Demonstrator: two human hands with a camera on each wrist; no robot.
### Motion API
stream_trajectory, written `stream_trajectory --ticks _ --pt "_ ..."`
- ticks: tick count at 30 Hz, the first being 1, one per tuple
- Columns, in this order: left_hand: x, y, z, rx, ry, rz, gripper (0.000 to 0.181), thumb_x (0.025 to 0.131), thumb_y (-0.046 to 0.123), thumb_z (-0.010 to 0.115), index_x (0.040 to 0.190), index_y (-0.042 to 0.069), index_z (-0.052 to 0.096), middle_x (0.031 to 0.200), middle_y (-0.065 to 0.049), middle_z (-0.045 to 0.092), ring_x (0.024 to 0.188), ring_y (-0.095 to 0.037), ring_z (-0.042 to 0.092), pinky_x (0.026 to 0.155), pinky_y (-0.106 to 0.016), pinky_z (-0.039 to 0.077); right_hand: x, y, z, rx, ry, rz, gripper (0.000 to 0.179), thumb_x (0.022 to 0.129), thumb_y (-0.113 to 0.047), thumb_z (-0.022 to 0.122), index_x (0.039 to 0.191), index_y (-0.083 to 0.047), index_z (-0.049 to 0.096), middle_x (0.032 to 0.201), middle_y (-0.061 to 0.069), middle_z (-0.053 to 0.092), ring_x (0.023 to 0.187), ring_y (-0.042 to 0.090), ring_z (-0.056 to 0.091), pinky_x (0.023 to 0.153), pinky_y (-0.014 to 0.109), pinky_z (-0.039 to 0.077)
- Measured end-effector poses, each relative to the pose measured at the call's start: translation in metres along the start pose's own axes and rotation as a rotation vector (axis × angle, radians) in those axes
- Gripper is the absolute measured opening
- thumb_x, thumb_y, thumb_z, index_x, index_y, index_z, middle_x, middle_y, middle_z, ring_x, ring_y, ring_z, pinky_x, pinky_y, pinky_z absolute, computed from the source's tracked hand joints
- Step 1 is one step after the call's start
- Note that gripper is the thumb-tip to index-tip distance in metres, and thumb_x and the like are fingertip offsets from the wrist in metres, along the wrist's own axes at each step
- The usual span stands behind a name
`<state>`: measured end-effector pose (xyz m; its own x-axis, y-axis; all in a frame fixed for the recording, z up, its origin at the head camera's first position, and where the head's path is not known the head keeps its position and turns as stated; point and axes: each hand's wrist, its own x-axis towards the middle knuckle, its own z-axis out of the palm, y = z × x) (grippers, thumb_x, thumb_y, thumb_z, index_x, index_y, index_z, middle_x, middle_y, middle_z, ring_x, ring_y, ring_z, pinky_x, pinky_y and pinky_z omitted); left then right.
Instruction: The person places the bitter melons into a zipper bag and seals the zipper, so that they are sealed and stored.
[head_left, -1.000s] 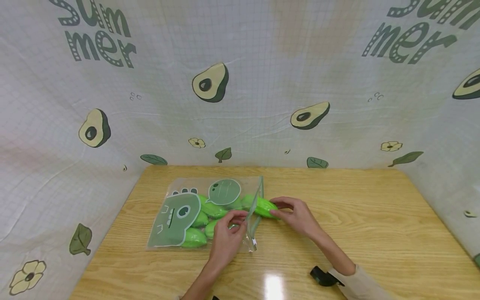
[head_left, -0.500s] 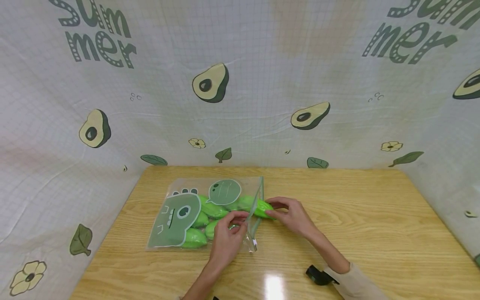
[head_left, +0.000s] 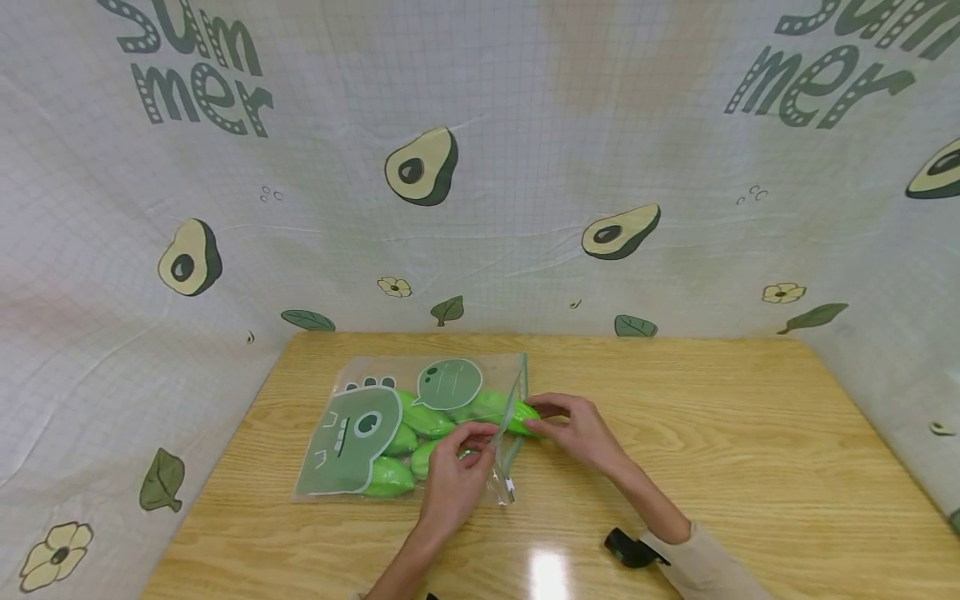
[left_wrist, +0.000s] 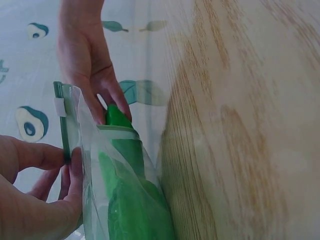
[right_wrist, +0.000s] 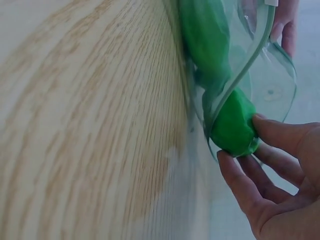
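A clear zip bag point(head_left: 322, 467) with a green one-eyed monster print lies on the table, its mouth to the right and held open. My left hand point(head_left: 450, 479) pinches the near layer of the bag's mouth between thumb and fingers. A shiny, bright green ridged fruit point(head_left: 522, 418) reaches through the mouth, with most of its length inside. At its outer end, my right hand point(head_left: 588, 433) grips it with thumb and fingertips. In the right wrist view, the fruit's end point(right_wrist: 234, 125) sits right at the zip edge. Several similar green fruits point(head_left: 390, 477) fill the bag.
The wooden table point(head_left: 712, 433) extends to the right of the hands. Behind it hangs a pale cloth point(head_left: 510, 183) printed with avocados and leaves. A white zip slider point(left_wrist: 59, 107) sits at one end of the bag's mouth.
My right hand has moved left, pushing the green fruit further into the bag, so less of it sticks out. The left hand and the bag stay in place.
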<state>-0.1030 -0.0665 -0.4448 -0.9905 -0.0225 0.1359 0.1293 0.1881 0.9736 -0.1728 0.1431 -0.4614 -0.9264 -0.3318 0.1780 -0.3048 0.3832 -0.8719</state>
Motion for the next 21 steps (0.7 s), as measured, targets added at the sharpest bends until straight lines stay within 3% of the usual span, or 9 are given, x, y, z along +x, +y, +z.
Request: stream_trajectory --ticks 7,13,21 --pt "-0.0008 -0.0005 0.0003 -0.015 -0.003 0.037 0.018 0.091 -0.007 0.067 0.106 0.002 0.074 0.101 -0.01 0.071 0.091 -0.021 0.067 0.082 -0.029 0.059 0.0018 -0.0011 0.0041 -0.008 0.001 -0.003 0.033 0.091 -0.014 0.079 0.121 -0.001 0.073 0.117 0.014 0.073 0.103 0.03 0.07 0.088 0.038 0.06" --pt "-0.0003 -0.0001 0.0 0.006 -0.006 0.008 0.019 0.092 -0.007 0.066 0.106 0.003 0.074 0.102 -0.009 0.071 0.092 -0.021 0.068 0.084 -0.028 0.058 0.0039 -0.0021 0.0068 -0.029 0.003 0.001 0.033 0.091 -0.016 0.08 0.12 -0.004 0.074 0.116 0.012 0.074 0.103 0.029 0.07 0.087 0.042 0.059" --pt "-0.0002 -0.0009 -0.0001 0.0 -0.009 0.018 0.019 0.092 -0.008 0.066 0.106 0.002 0.074 0.103 -0.01 0.07 0.092 -0.022 0.067 0.082 -0.027 0.058 0.0086 -0.0017 0.01 -0.034 0.004 -0.027 0.032 0.091 -0.014 0.08 0.12 -0.003 0.073 0.116 0.013 0.074 0.104 0.03 0.07 0.09 0.049 0.058"
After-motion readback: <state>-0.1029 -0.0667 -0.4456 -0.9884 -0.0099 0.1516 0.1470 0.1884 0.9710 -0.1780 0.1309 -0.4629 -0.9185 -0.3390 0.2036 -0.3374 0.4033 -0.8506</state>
